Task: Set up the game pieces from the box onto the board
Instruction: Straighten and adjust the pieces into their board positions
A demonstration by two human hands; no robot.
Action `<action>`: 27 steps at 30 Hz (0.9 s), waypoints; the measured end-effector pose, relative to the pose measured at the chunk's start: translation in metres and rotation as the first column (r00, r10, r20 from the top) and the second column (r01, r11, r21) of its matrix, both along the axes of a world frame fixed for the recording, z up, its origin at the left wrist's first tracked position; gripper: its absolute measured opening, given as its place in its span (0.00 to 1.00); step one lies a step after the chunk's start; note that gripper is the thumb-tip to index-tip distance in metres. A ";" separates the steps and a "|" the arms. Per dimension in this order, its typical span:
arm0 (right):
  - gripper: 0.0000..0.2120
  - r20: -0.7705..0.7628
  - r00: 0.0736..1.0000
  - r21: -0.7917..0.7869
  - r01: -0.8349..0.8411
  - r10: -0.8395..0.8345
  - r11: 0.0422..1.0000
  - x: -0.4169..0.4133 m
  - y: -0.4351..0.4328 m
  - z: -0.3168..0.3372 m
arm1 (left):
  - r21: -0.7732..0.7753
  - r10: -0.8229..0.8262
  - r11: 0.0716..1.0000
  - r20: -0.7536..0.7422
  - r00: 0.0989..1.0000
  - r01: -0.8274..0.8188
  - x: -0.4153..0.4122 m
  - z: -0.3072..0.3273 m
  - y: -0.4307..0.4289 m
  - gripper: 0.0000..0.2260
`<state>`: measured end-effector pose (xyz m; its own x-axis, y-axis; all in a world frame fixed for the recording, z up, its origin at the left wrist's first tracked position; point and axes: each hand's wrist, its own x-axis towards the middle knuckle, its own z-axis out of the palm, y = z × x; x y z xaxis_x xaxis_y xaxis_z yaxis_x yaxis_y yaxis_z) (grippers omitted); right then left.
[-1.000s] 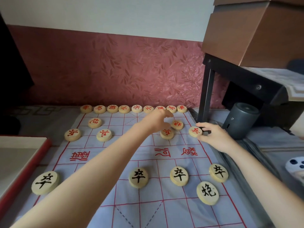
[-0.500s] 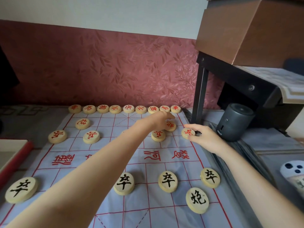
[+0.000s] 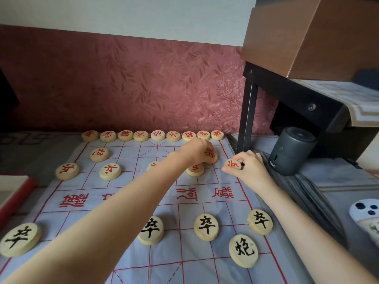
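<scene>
The left hand (image 3: 193,151) has closed around the red cannon piece (image 3: 211,156); the right hand (image 3: 250,169) still pinches the edge soldier piece (image 3: 232,164).

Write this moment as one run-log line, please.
stage: placing red pieces | left hand: curled over red cannon piece, grip unclear | right hand: pinches red soldier piece at board right edge

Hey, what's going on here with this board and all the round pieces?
A person is laying out wooden game pieces on a cloth board. The left hand curls its fingers over a red-marked piece in the far right part. The right hand pinches an edge piece on the board's right line. Nine red pieces line the far row, and black-marked pieces lie on the near side.
</scene>
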<state>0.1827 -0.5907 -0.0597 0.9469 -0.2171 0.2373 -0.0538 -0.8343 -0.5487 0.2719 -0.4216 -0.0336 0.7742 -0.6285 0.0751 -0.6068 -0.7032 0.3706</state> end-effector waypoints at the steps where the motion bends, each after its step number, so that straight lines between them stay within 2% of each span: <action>1: 0.22 0.001 1.000 -0.048 0.026 -0.026 0.999 -0.001 0.002 0.000 | 0.003 0.005 1.000 0.000 1.000 -0.005 0.000 0.000 0.000 0.20; 4: 0.28 -0.016 0.997 -0.146 0.075 -0.078 0.986 -0.003 0.005 0.003 | 0.012 0.022 1.000 0.002 1.000 -0.022 -0.001 -0.001 -0.001 0.20; 7: 0.35 -0.026 0.999 0.020 0.036 -0.035 0.999 -0.009 0.003 0.008 | 0.005 0.031 0.999 -0.006 0.999 -0.031 -0.002 -0.003 -0.001 0.20; 11: 0.28 -0.069 0.989 0.117 -0.122 0.131 0.986 -0.017 -0.005 0.020 | -0.010 0.033 0.999 -0.038 0.999 -0.033 0.000 -0.003 0.001 0.22; 15: 0.26 -0.108 0.970 0.136 -0.203 0.218 0.970 -0.015 -0.011 0.017 | -0.047 0.030 0.998 -0.137 0.990 -0.037 0.002 0.000 0.005 0.26; 18: 0.27 -0.133 0.966 0.165 -0.197 0.220 0.966 -0.011 -0.012 0.011 | -0.065 0.027 0.997 -0.156 0.987 -0.037 0.002 0.000 0.006 0.26; 27: 0.24 -0.067 0.988 0.183 -0.125 0.140 0.975 -0.005 -0.010 0.001 | -0.073 0.050 0.996 -0.099 0.994 -0.057 0.003 -0.002 0.004 0.24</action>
<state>0.1772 -0.6008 -0.0589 0.9842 -0.1206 0.1299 0.0018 -0.7261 -0.6876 0.2749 -0.4179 -0.0358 0.8123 -0.5816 0.0440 -0.5280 -0.7014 0.4788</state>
